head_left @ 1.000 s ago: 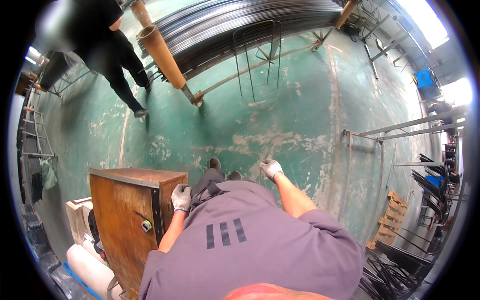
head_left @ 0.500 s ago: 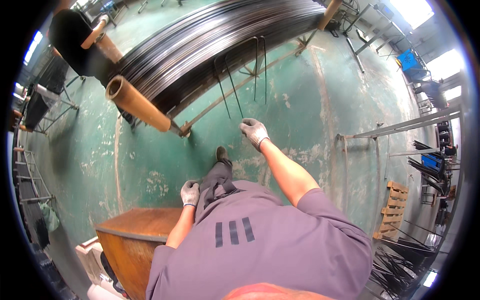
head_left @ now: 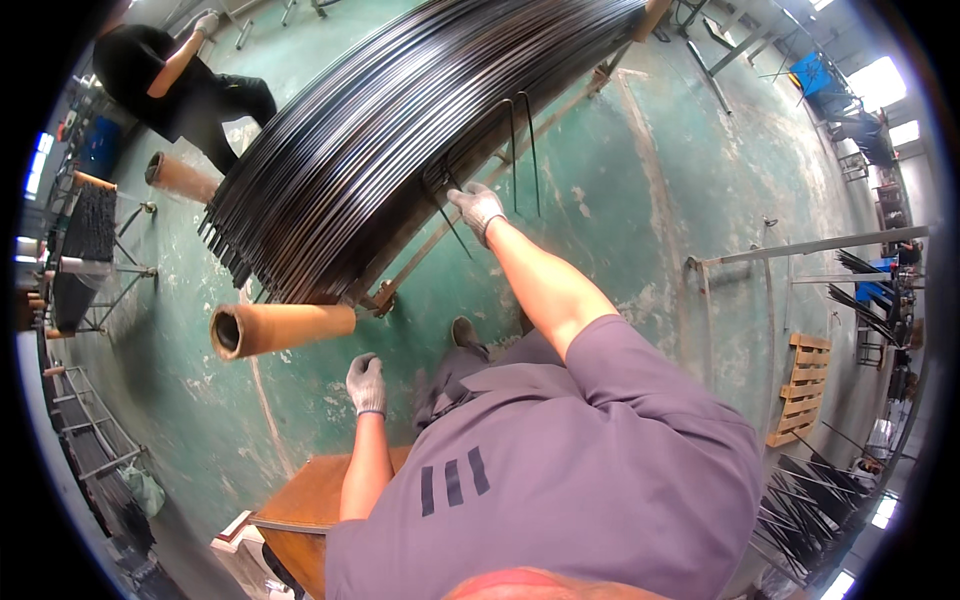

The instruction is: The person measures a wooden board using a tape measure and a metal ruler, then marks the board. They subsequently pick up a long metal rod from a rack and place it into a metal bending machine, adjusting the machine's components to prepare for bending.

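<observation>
My right hand (head_left: 477,207), in a pale knitted glove, reaches forward to the near side of a rack of long dark metal rods (head_left: 340,140). Its fingers are closed at a thin bent metal rod (head_left: 449,172) hanging there; the hand hides that rod's lower part. Beside it hang more bent rods, one to the left and a U-shaped one (head_left: 514,150) to the right. My left hand (head_left: 366,383), gloved alike, is held low with its fingers curled and nothing visible in them. It is nearest to a brown cardboard tube (head_left: 290,330) at the rack's end.
A person in dark clothes (head_left: 150,75) stands beyond the rack at the far left. A brown wooden box (head_left: 300,495) is by my left forearm. To the right are a metal frame (head_left: 800,252) and a wooden pallet (head_left: 803,388). The green floor (head_left: 600,240) is worn.
My right hand has moved forward and slightly left to a hanging bent rod. My left hand has lifted away from my leg. I have come nearer the rack.
</observation>
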`<state>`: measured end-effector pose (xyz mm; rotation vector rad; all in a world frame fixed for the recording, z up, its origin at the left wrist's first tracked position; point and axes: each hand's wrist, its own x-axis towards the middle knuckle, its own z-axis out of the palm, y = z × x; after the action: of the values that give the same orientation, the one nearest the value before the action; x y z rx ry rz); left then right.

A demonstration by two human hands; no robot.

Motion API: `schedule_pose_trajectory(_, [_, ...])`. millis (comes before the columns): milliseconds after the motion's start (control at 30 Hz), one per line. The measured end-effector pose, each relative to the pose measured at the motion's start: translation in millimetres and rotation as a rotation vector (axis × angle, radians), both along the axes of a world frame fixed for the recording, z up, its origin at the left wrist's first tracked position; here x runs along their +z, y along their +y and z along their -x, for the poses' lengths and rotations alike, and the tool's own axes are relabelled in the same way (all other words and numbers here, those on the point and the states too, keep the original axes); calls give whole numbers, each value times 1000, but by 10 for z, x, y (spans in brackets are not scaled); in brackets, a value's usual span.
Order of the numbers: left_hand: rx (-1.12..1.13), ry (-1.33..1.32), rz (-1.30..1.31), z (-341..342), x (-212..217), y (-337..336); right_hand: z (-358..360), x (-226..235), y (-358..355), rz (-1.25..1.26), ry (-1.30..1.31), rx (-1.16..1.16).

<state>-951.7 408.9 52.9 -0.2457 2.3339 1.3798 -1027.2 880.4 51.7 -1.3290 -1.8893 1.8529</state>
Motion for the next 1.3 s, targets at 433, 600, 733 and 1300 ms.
schedule_pose_trajectory(433, [103, -279, -3, -1055, 434, 700, 1046, 216, 603, 256, -92, -145])
schedule_pose_trajectory(600, [-89, -269, 250, -893, 1220, 2045, 1052, -24, 715, 308, -133, -130])
schedule_pose_trajectory(733, [-4, -190, 67, -666, 959, 2219, 1174, -79, 777, 474, -112, -129])
schedule_pose_trajectory(1300, [-309, 13, 79, 12, 1244, 3561, 318, 304, 1808, 1087, 456, -314])
